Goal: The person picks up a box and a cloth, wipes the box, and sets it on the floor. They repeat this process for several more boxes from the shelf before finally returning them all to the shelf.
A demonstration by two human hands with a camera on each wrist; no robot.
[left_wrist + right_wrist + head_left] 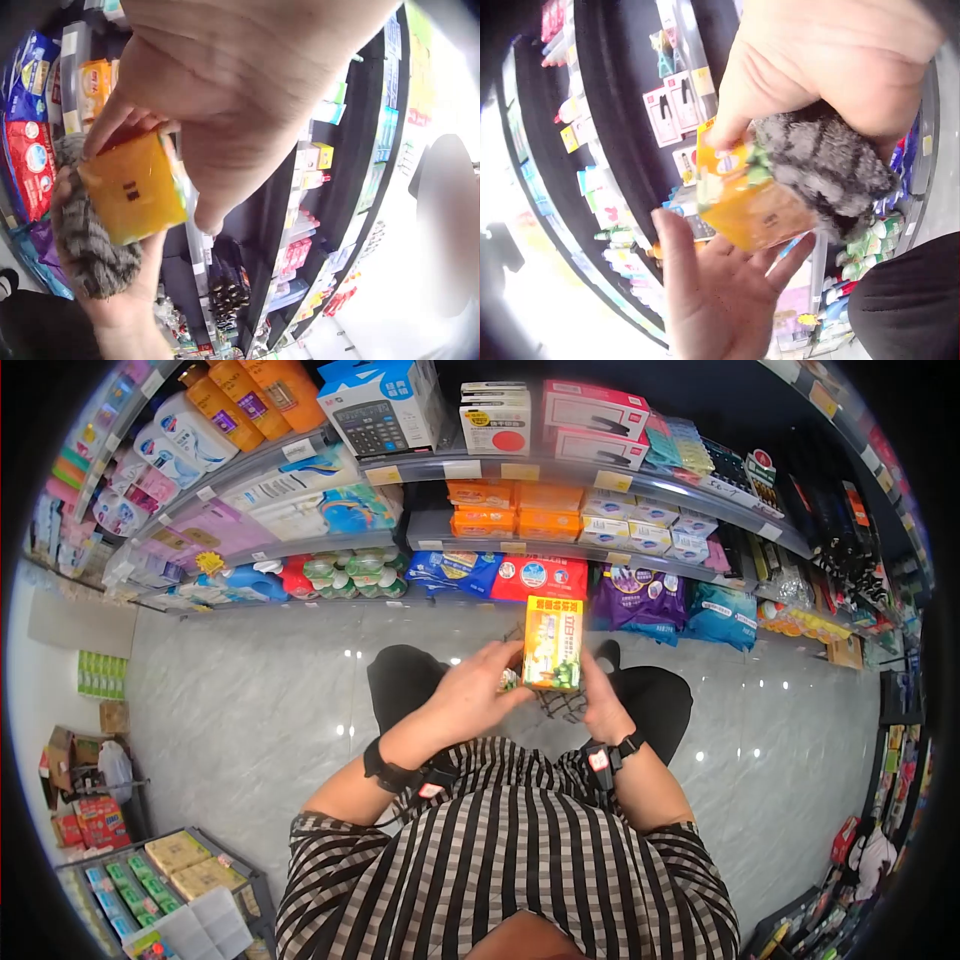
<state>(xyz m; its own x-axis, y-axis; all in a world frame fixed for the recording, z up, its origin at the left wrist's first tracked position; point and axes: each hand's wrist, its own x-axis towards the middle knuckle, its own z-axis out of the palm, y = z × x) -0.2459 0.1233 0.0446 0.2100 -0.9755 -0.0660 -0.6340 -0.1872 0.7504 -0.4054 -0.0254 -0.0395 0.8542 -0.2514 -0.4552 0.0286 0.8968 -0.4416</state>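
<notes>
A glossy yellow-orange soap pack [553,645] stands between my hands in front of my lap. My right hand [817,71] grips it, the thumb lying against its printed face. In that same hand is a bunched, fuzzy grey-and-black cloth [821,169], pressed beside the pack. My left hand [482,688] is at the other side, its thumb spread away. In the right wrist view the left fingers [739,262] stretch behind the pack's lower end. The left wrist view shows the pack's plain orange end, with a left fingertip at its corner.
Shelves ahead carry a boxed calculator [385,410], orange packs [550,510] and small white-and-yellow boxes [640,535]. Blue, red [540,575] and purple bags [640,600] line the bottom. A display bin [250,880] stands behind on the left. Grey tiles [250,700] cover the floor.
</notes>
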